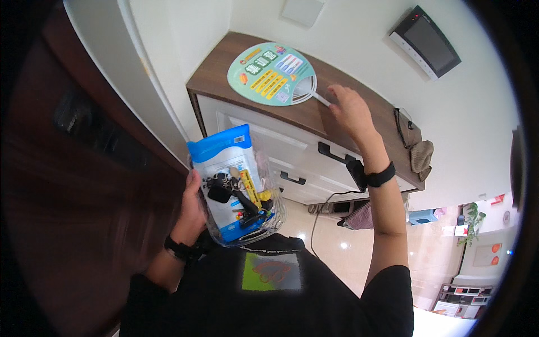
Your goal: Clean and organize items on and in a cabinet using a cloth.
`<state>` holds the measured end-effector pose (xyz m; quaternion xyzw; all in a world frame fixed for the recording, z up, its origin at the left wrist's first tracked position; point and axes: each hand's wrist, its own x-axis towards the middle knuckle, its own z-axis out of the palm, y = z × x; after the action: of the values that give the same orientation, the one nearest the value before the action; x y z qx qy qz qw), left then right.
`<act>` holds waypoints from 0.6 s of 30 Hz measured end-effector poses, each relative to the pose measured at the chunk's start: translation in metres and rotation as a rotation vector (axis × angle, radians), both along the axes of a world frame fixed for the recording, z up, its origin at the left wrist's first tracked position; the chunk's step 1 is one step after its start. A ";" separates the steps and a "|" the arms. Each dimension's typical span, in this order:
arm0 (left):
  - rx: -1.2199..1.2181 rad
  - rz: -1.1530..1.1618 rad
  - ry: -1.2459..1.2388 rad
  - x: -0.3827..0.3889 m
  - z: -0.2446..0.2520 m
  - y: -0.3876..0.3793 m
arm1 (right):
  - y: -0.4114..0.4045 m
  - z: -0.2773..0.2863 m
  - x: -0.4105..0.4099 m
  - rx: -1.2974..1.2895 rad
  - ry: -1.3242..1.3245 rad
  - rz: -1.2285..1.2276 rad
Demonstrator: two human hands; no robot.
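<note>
My left hand [190,210] grips the side of a clear plastic basket [276,221] at chest height. In it lies a blue-and-white plastic packet [221,141], with a black key fob [219,193], a yellow strip-shaped item [250,187] and several small objects on top. My right hand [351,109] is over the cabinet top, thumb and fingers apart around the handle end of a green printed hand fan [269,76]. The fan lies on the wood; whether the thumb touches its white handle I cannot tell.
The wood-topped cabinet [219,54] has white drawers with black handles [293,177]. Eyeglasses [402,126] and a brown cloth item [421,158] lie at its right end. A dark door [84,202] stands left. A black cable [322,210] hangs from my right wrist. An intercom screen [429,40] is wall-mounted.
</note>
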<state>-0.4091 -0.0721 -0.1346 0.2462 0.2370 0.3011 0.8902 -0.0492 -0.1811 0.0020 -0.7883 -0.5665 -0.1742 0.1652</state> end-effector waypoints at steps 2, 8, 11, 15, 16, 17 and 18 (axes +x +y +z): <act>-0.028 0.027 -0.016 -0.005 -0.009 0.005 | -0.004 -0.006 0.013 -0.175 0.046 -0.087; 0.033 0.068 -0.013 -0.013 -0.005 0.010 | 0.006 -0.016 0.010 -0.189 -0.050 -0.073; 0.057 0.063 0.015 -0.014 0.001 0.012 | -0.004 -0.010 0.015 -0.095 0.048 -0.013; 0.035 0.076 0.035 -0.009 0.014 0.006 | -0.045 0.008 0.029 0.130 0.190 0.144; 0.043 0.081 0.045 -0.010 0.019 0.004 | -0.058 0.015 0.031 0.130 0.212 0.089; 0.051 0.089 0.055 -0.011 0.022 0.003 | -0.076 0.024 0.034 0.131 0.210 0.075; 0.068 0.107 0.058 -0.010 0.018 0.004 | -0.095 0.031 0.039 0.140 0.234 0.027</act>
<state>-0.4189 -0.0681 -0.1162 0.2720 0.2650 0.3490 0.8567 -0.0104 -0.2758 0.0328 -0.7822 -0.5402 -0.1179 0.2870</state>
